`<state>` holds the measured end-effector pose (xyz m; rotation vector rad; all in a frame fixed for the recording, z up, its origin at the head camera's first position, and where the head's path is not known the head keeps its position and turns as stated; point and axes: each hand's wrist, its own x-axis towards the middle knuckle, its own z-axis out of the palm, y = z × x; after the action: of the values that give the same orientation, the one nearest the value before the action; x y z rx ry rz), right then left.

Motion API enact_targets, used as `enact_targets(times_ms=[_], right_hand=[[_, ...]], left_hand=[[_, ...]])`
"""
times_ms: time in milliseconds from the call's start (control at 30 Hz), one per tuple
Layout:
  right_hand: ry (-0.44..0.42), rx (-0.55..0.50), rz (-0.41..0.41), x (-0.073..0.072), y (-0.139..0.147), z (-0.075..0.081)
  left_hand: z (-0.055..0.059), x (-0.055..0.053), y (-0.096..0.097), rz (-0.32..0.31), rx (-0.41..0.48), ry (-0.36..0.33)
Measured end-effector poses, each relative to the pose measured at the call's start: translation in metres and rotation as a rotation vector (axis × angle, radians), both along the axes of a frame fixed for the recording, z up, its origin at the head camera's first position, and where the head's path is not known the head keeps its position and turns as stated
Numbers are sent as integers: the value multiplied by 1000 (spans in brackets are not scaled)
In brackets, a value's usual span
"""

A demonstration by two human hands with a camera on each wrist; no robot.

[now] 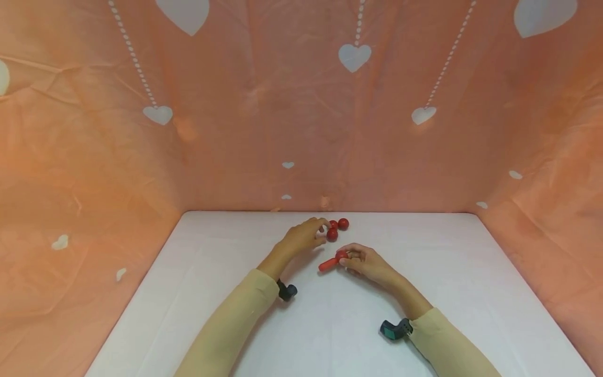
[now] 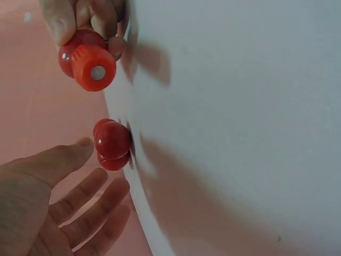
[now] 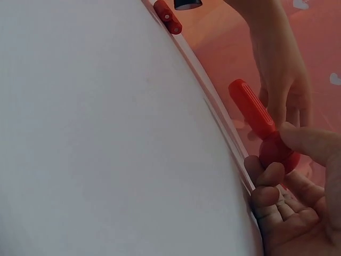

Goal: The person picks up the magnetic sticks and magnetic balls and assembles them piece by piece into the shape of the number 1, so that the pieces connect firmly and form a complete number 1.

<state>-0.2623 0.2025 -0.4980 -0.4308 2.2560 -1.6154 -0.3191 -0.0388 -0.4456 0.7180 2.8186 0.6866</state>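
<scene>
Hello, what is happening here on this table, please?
A person sits at a white table. The right hand holds a red ball with an orange-red stick fixed to it. The left hand reaches, fingers relaxed, to three loose red balls lying close together near the far edge.

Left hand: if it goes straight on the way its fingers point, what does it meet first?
Most likely the red balls: the left hand is open, its fingertips right beside them. Contact is unclear.

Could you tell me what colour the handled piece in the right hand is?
Orange-red ribbed handle on a darker red ball, clearest in the left wrist view.
</scene>
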Motion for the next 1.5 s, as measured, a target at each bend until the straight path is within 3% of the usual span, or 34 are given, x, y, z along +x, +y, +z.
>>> enact_targets(times_ms=[300, 500, 700, 833, 1200, 1500], right_hand=[[2, -9, 1, -1, -2, -1], [14, -12, -7, -1, -2, -1], [8, -22, -6, 0, -3, 0], [8, -22, -7, 0, -3, 0], [14, -36, 4, 0, -3, -1], [8, -38, 6, -2, -1, -2]], left_hand=[[-6, -9, 5, -1, -21, -37], [-7, -7, 4, -2, 23, -37], [-6, -7, 5, -37, -21, 1], [-7, -9, 7, -47, -43, -10], [-9, -11, 11, -35, -98, -11], [-9, -12, 10, -29, -84, -34]])
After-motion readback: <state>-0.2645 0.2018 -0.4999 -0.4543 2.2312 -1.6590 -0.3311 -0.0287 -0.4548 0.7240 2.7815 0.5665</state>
